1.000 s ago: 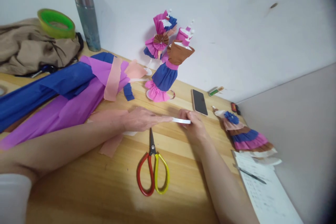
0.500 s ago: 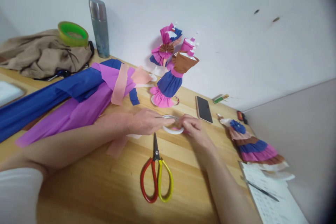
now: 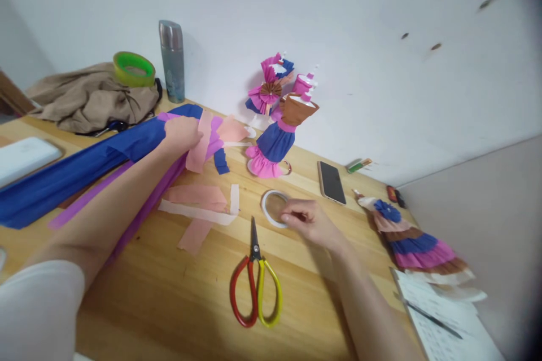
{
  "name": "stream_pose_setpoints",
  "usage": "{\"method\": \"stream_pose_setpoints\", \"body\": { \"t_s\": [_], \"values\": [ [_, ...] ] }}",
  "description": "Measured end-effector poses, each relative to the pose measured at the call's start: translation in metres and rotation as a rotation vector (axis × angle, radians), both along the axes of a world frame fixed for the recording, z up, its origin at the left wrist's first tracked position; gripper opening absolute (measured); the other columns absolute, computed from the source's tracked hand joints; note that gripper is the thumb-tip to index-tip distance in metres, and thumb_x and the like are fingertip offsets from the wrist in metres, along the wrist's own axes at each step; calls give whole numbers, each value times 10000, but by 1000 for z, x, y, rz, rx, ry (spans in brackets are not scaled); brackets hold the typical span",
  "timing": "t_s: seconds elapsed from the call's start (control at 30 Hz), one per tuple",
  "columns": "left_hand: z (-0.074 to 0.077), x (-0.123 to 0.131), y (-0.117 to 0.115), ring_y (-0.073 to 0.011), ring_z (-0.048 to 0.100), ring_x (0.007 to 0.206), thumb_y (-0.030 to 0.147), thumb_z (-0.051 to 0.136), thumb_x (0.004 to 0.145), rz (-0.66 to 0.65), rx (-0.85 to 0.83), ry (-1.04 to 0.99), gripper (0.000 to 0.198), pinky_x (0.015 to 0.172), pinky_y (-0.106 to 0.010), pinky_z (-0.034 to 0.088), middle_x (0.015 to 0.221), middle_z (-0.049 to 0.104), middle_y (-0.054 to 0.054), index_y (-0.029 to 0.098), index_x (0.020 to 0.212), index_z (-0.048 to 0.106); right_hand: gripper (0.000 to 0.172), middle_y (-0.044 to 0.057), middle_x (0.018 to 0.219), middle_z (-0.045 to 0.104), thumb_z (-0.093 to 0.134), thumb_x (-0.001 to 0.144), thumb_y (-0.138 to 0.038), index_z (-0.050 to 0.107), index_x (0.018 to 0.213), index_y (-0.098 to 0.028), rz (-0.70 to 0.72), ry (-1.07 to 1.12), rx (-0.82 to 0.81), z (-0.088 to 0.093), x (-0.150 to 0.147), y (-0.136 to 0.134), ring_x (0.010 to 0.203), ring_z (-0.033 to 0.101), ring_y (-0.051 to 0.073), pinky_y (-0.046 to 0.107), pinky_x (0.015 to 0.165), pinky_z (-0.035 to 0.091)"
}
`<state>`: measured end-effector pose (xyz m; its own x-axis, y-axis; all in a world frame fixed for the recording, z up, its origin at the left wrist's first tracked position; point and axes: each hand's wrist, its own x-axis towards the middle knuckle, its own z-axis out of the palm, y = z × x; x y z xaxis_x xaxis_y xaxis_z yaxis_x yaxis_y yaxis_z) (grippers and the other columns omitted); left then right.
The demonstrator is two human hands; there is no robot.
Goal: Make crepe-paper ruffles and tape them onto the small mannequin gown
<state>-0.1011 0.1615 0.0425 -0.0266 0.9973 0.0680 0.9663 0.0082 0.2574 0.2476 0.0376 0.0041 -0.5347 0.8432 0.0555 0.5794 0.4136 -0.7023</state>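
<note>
On the wooden table (image 3: 178, 316), hands well apart. Left hand (image 3: 182, 132) is reached out to the far left, laid on the crepe paper pile (image 3: 84, 161) of blue, purple and pink sheets, right where a pink band crosses it; seen from the back, so can't tell whether its fingers are gripping or just resting. Right hand (image 3: 307, 220) is at table centre, fingers curled, tips touching the right rim of the white tape ring (image 3: 267, 210), which lies flat on the wood; can't tell if it's pinched or only touched. Red and yellow scissors (image 3: 256, 285) lie closed just in front of the ring, tips pointing at it. Loose pink and white paper strips (image 3: 199, 208) lie left of the ring, between the two hands. Two paper dolls (image 3: 277, 124) stand upright near the wall behind the ring; a third doll (image 3: 417, 242) lies flat at right. Black phone (image 3: 331, 180) lies face up between the standing dolls and the lying doll. Far left by the wall: metal flask (image 3: 173, 59), upright, beside a beige cloth heap (image 3: 84, 101) with a green tape roll (image 3: 133, 67) on top. White sheet (image 3: 449, 333) with a pen (image 3: 434, 318) on it at bottom right.
</note>
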Motion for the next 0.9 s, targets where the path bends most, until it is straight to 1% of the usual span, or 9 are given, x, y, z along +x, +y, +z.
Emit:
{"method": "stream_pose_setpoints", "body": {
  "t_s": [0.03, 0.13, 0.3, 0.37, 0.43, 0.53, 0.63, 0.77, 0.9],
  "values": [
    [-4, -5, 3, -248, 631, 1084, 367, 615, 948, 55, -38, 14, 345, 927, -468, 543, 1222, 634, -110, 148, 1215, 615, 469, 16, 606, 541, 546, 929, -499, 605, 618, -153, 36, -24, 7, 0, -5, -2, 563, 422, 118, 254, 541, 321],
    [-15, -10, 9, -241, 630, 1097, 372, 619, 950, 101, -96, -9, 368, 937, -473, 548, 1255, 622, -104, 151, 1244, 601, 459, -9, 561, 480, 547, 940, -456, 568, 588, -161, 110, -89, 22, 0, -16, -6, 551, 375, 108, 254, 548, 296],
    [-14, -15, 17, -305, 630, 1125, 206, 689, 829, 105, -31, -178, 248, 940, -422, 509, 1165, 685, -117, 161, 1072, 694, 454, 8, 582, 537, 554, 936, -485, 615, 625, -160, 106, -67, 20, -3, -16, -5, 558, 409, 117, 259, 561, 318],
    [-6, -21, 19, -329, 632, 1108, 138, 685, 747, 128, 42, -270, 238, 922, -395, 489, 1107, 707, -126, 153, 983, 715, 447, 12, 586, 553, 572, 922, -498, 634, 636, -160, 96, -43, 8, -4, -14, -3, 560, 426, 121, 260, 565, 333],
    [4, -27, 19, -306, 646, 1015, 115, 680, 699, 162, 119, -375, 194, 873, -370, 484, 979, 716, -112, 141, 889, 708, 430, 11, 579, 557, 592, 908, -497, 649, 647, -159, 90, -26, -1, -6, -13, -2, 561, 434, 125, 259, 562, 342],
    [21, -32, 15, -209, 608, 804, 103, 663, 691, 214, 239, -575, 99, 757, -312, 470, 758, 644, -41, 143, 780, 648, 410, 14, 583, 562, 593, 908, -471, 649, 652, -155, 99, -11, -8, -8, -13, -1, 565, 443, 126, 257, 558, 349],
    [40, -33, 5, -125, 490, 649, 79, 626, 722, 235, 322, -809, 89, 664, -266, 430, 621, 525, 27, 150, 742, 577, 401, 20, 611, 570, 574, 920, -443, 639, 653, -149, 115, 10, -12, -11, -12, -1, 574, 460, 124, 256, 562, 357],
    [64, -33, -11, -87, 409, 558, 28, 598, 761, 197, 287, -1129, 166, 584, -241, 389, 532, 468, 55, 154, 689, 518, 433, 25, 617, 579, 565, 923, -484, 651, 671, -142, 115, 14, -10, -11, -13, -2, 575, 469, 125, 255, 562, 365],
    [82, -28, -26, -97, 538, 628, -11, 536, 819, 130, 215, -1411, 203, 642, -243, 487, 606, 577, 20, 153, 700, 532, 476, 42, 636, 618, 553, 929, -548, 674, 703, -147, 138, 36, -19, -2, -16, -5, 594, 512, 137, 260, 576, 392]
  ]
}}
